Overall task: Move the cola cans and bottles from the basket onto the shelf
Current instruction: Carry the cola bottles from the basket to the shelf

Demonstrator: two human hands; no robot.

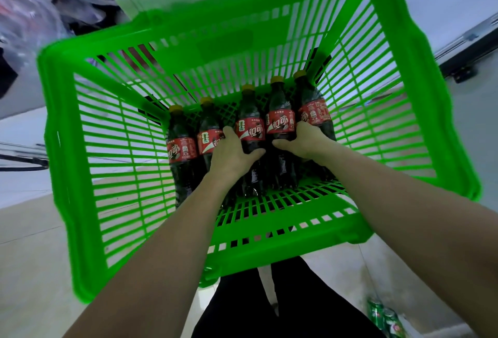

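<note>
My left hand point(231, 154) grips middle bottle point(250, 132); right hand point(304, 139) grips bottle point(280, 122) at its 3 o'clock, inside basket point(80, 175).

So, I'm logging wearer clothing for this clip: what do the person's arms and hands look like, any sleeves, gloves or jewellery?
Both forearms are bare as far as the frame shows, no sleeves visible. The left hand and right hand wear no gloves; no watch, ring or bracelet shows.

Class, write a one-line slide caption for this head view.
Both hands grip cola bottles lying in a green basket.
</note>
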